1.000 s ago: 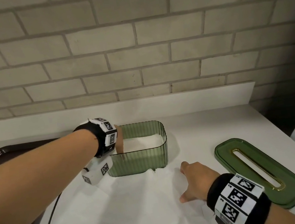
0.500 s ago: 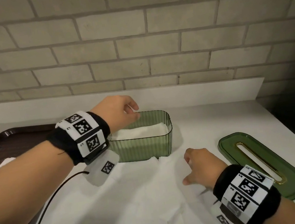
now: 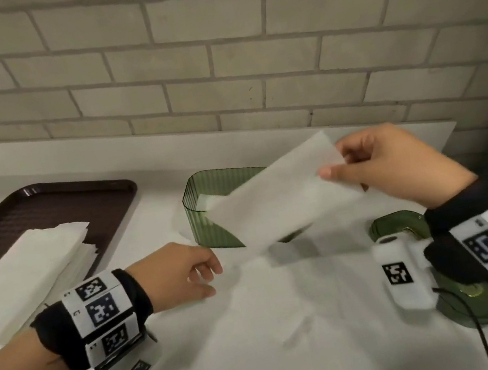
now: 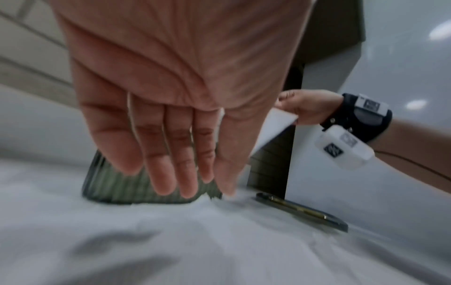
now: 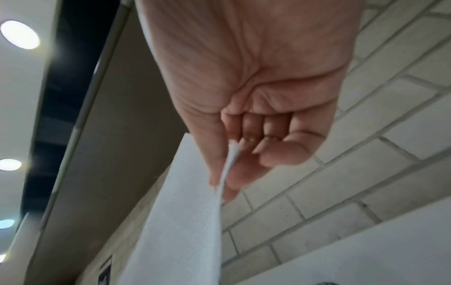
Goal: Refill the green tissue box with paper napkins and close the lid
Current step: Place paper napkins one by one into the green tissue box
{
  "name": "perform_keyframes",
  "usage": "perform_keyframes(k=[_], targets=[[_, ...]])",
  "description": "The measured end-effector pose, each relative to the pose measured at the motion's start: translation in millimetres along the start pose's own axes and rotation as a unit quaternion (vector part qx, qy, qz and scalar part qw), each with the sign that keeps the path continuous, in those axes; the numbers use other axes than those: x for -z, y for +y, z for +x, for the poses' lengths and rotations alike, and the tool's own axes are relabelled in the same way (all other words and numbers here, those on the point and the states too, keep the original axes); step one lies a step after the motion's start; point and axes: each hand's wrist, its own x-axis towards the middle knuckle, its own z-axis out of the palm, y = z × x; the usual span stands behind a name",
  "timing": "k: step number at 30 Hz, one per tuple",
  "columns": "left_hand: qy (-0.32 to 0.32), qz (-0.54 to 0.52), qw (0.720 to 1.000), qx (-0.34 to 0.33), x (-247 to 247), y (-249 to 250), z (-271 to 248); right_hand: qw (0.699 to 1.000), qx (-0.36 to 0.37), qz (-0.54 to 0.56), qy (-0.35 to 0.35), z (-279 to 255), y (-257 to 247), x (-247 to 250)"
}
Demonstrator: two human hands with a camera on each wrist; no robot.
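Observation:
The ribbed green tissue box [image 3: 207, 224] stands open on the white counter with white napkins inside. My right hand [image 3: 337, 165] pinches one end of a folded white napkin [image 3: 275, 202] and holds it slanted in the air over the box; the right wrist view shows thumb and fingers [image 5: 278, 152] curled on the napkin [image 5: 185, 221]. My left hand [image 3: 213, 275] hovers low in front of the box, fingers [image 4: 171, 173] straight, holding nothing. The green lid [image 3: 396, 223] lies to the right, mostly hidden behind my right wrist.
A dark brown tray [image 3: 45, 213] at the left carries a stack of white napkins [image 3: 23, 272]. A large crumpled white sheet [image 3: 280, 341] covers the counter in front of the box. A brick wall [image 3: 214, 59] runs behind the counter.
My right hand has risen from the sheet with a napkin, up to above the box. My left hand has left the box and come down in front of it.

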Motion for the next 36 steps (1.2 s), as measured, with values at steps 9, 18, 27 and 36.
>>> perform_keyframes(k=[9, 18, 27, 36], targets=[[-0.016, 0.019, 1.0, -0.002, -28.9, -21.8, 20.9, 0.934, -0.162, 0.314, 0.047, 45.5, 14.8, -46.1], [-0.008, -0.018, 1.0, -0.005, -32.6, -26.0, 27.0, 0.874, -0.267, 0.406, 0.026, 65.3, 19.1, -83.7], [0.017, -0.026, 1.0, 0.001, -24.6, -26.7, 23.7, 0.889, -0.294, 0.35, 0.031, 82.6, 20.2, -97.3], [-0.069, -0.018, 0.997, 0.037, -22.3, -41.3, -10.5, 0.941, -0.298, 0.144, -0.074, 94.6, 19.0, -109.0]])
